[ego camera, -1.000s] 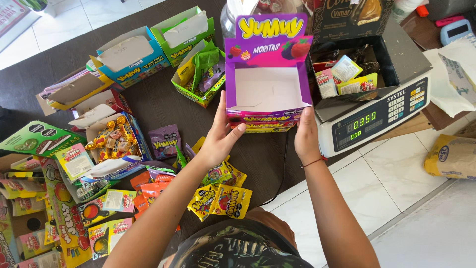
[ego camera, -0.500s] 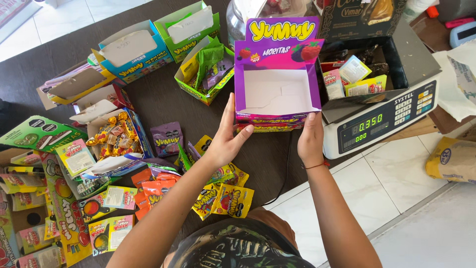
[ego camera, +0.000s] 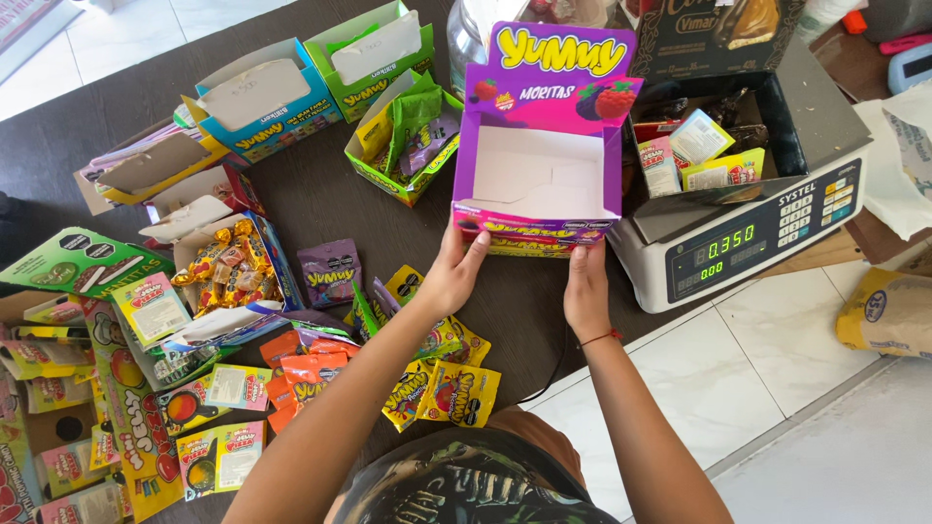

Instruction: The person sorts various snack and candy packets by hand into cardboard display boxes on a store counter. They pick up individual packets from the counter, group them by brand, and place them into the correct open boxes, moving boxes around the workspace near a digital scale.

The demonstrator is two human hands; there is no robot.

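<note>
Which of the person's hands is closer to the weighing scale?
Right. The right hand grips the purple box's front edge beside the scale; the left hand is farther away.

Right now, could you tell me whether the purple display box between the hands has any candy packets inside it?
No, the purple display box shows only its bare white inside, while the left hand and right hand hold its front edge.

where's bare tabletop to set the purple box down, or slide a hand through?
Free: dark tabletop between the green open carton, the small purple candy packet and the empty purple cardboard display box held at its front by left hand and right hand. Also the strip beneath the hands, toward the table edge. Crowded: yellow sachets and cartons at left; grey digital scale blocks the right.
</note>
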